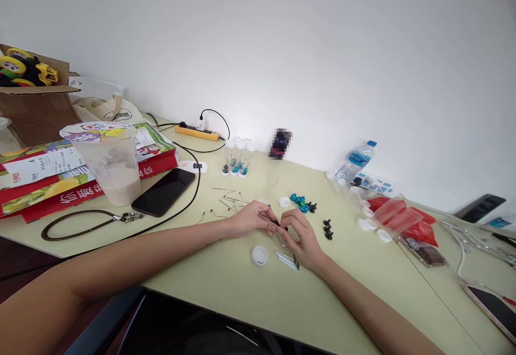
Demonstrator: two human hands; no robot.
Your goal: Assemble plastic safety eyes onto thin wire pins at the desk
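My left hand [255, 218] and my right hand [301, 236] meet over the table, fingertips pinched together on a small black piece [277, 225]. A thin bent metal wire [262, 214] sticks out from the left fingers; its exact join to the piece is hidden. Just below the hands lie a round white cap [260, 256] and a bundle of short metal rods [287, 260]. Blue-green knobs [299, 202] and black knobs [328, 229] sit beyond my right hand, near another white cap [284, 202]. Thin wires with coloured tips [229, 202] are scattered beyond my left forearm.
Capped clear tubes [238, 157] stand near the wall by a yellow power strip [197, 132]. On the left are a drink cup [116, 175], a phone [164, 192] and a strap [80, 214]. A water bottle [357, 161] and red bags [419, 228] lie at right.
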